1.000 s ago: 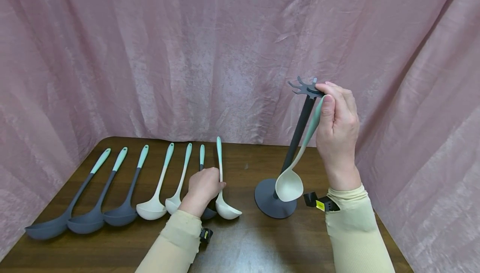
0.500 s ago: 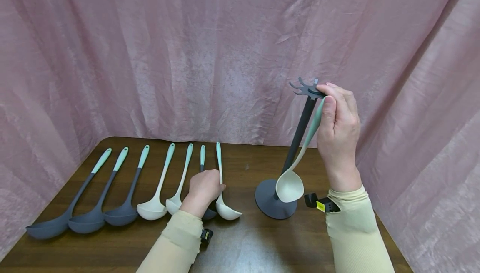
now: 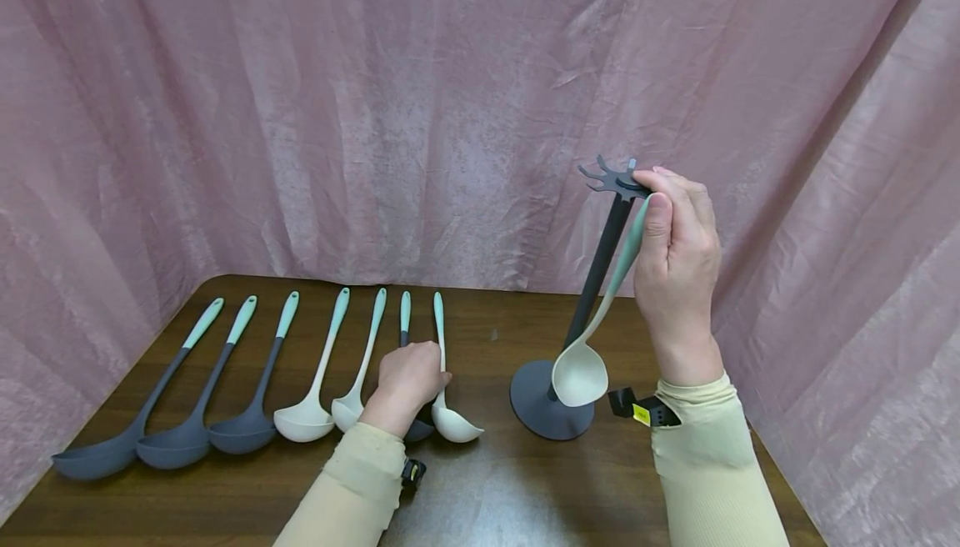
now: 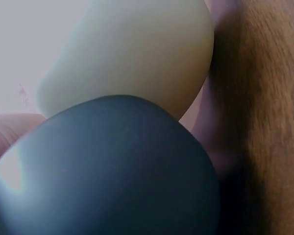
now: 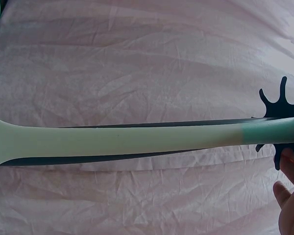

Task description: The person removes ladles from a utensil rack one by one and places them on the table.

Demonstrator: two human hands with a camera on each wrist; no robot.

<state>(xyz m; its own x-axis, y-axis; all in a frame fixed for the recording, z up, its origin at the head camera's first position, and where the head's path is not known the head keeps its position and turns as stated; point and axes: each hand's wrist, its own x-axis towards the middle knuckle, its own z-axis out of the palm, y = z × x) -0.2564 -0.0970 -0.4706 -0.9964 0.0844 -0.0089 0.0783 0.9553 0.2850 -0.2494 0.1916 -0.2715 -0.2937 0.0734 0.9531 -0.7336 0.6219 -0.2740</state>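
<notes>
My left hand (image 3: 408, 376) grips the shaft of a white ladle (image 3: 456, 425) with a mint handle, at the right end of a row of ladles. Just left of it lies a dark grey ladle (image 3: 405, 307), its middle hidden by that hand. Both bowls fill the left wrist view, the grey bowl (image 4: 117, 171) in front of the white bowl (image 4: 147, 49). At the right, my right hand (image 3: 678, 255) pinches the mint handle end of another white ladle (image 3: 581, 373), up at the hooks of a dark stand (image 3: 600, 259). This ladle's bowl hangs over the round base.
Farther left on the wooden table (image 3: 480, 497) lie more ladles with mint handles: several side by side, such as a grey ladle (image 3: 97, 457) at the far left and a white ladle (image 3: 303, 420). A pink curtain (image 3: 450, 113) stands behind the table and at its right.
The handle end of the white ladle in my left hand has sunk toward the table. The right hand and its ladle have stayed in place at the stand.
</notes>
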